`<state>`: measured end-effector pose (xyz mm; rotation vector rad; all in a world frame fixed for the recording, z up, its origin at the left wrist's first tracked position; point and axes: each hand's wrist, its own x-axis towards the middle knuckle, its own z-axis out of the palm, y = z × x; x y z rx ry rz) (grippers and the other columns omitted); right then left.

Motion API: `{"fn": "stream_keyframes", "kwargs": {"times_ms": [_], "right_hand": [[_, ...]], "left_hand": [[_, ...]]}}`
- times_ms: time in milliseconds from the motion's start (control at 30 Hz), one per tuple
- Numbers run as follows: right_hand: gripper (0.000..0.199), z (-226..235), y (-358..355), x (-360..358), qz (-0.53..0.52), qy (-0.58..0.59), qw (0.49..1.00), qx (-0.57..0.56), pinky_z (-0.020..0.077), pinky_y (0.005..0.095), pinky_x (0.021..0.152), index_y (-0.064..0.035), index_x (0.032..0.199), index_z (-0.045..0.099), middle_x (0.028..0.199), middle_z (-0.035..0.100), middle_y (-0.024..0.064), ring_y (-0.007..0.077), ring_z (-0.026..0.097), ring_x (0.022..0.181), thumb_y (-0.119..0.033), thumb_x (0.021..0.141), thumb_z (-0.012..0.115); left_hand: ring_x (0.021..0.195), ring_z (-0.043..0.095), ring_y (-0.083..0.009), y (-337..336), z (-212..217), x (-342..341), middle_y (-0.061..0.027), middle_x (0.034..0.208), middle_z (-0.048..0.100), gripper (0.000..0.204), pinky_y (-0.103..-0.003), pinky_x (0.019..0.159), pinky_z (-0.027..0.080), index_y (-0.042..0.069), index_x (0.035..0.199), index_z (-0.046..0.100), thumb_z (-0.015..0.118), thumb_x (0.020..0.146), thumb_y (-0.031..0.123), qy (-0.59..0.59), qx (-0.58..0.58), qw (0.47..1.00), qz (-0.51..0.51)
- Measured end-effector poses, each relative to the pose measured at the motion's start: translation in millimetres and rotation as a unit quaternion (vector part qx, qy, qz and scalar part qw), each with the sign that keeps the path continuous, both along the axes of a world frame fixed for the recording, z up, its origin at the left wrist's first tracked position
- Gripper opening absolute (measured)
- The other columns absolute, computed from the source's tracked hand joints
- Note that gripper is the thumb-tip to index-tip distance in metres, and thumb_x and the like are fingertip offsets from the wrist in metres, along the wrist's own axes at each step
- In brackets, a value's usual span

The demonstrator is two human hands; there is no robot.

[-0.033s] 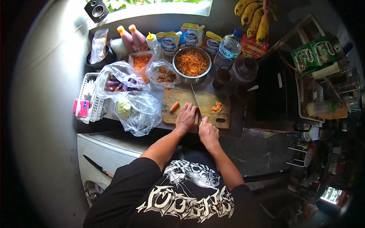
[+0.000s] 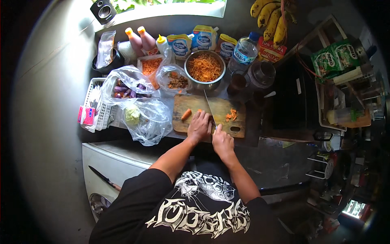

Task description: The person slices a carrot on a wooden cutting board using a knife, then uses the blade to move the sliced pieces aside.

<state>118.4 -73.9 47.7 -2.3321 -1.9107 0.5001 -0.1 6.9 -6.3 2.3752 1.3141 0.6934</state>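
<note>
1. Nothing has visibly moved since the earlier frame: right hand [image 2: 223,141], left hand [image 2: 199,125] and knife [image 2: 209,106] match it.
2. The right hand is closed round the knife's handle; the blade runs away from that grip, leaning left. The left hand, just left of the grip, presses down with bunched fingers; I cannot tell what they hold.
3. The carrot [image 2: 186,114] lies on the board [image 2: 223,101], left of and beyond the grip, past the left hand. Pieces [image 2: 231,114] lie right of and beyond the grip.
4. The carrot should be light and stiff, perhaps slippery where cut; best held round its middle, fingertips curled back. The knife looks stiff and thin, safest by its handle.
5. Straight beyond the blade tip, a bowl [image 2: 205,82] is heaped with orange shreds [image 2: 205,67].
6. Far left of the grip, clear plastic bags [image 2: 152,128] hold purple eggplants [image 2: 133,90] and a pale cabbage [image 2: 132,116]; nearer the bowl, another holds brown chunks [image 2: 177,82].
</note>
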Motion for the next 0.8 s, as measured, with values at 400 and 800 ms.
{"fn": "stream_keyframes", "kwargs": {"times_ms": [400,800], "right_hand": [[0.025,8.9,1.2,-4.2,-0.014,0.022,1.000,-0.016,0.0564,0.0559,0.068,-0.0015,0.107,0.050,0.077,0.069,0.0262,0.0451,0.070,0.076,-0.026,0.101,0.050],[0.024,-6.7,2.4,-6.3,-0.050,0.047,0.997,-0.025,0.0557,0.0575,0.071,-0.0017,0.105,0.050,0.078,0.069,0.0270,0.0469,0.070,0.079,-0.025,0.101,0.047]], "left_hand": [[0.102,0.053,-0.0364,4.9,-4.3,-1.8,-0.0163,0.101,0.056,0.018,-0.045,0.091,0.043,0.005,0.097,0.059,0.060,0.088,0.021,0.015,-0.006,1.000,0.003],[0.101,0.053,-0.0385,2.1,-0.6,0.2,-0.0179,0.101,0.057,0.021,-0.046,0.091,0.044,0.004,0.101,0.060,0.060,0.086,0.018,0.005,-0.018,1.000,-0.002]]}}
